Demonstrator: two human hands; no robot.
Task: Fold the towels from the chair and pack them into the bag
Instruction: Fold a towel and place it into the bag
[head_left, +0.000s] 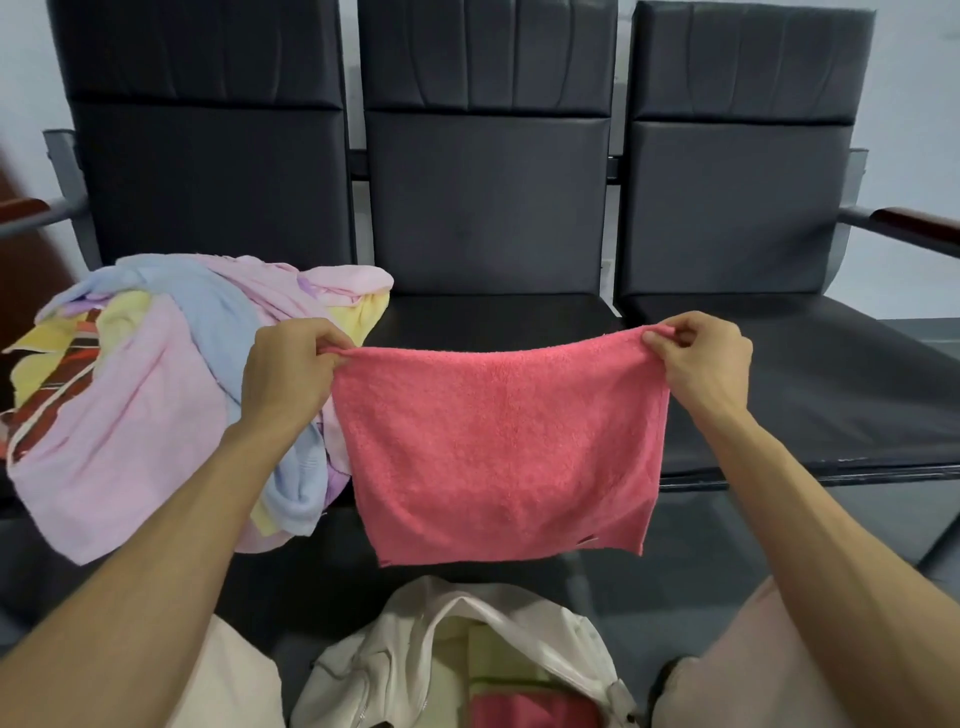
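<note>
The person held a coral-pink towel (498, 447) up in front of the middle seat of a row of black chairs (488, 208). The left hand (291, 369) pinched its top left corner and the right hand (701, 364) pinched its top right corner, fingers curled on the hem at both sides. The top edge ran nearly taut between them and the rest hung free, clear of the seat, with its lower edge above the open white bag (395, 670) on the floor between the knees. Whether the cloth was one layer or already doubled could not be told.

The step in hand looked like a fold in the air. To do it cleanly, the hands would best keep the top edge level, then bring the two corners together so the side hems met, checking that the hanging lower corners lined up before pinching all four. A folded size close to the folded towels (514, 675) already in the bag would pack flat. The left forearm passed close by the loose pile of towels (130, 405) on the left seat, so a wide swing might drag some off
</note>
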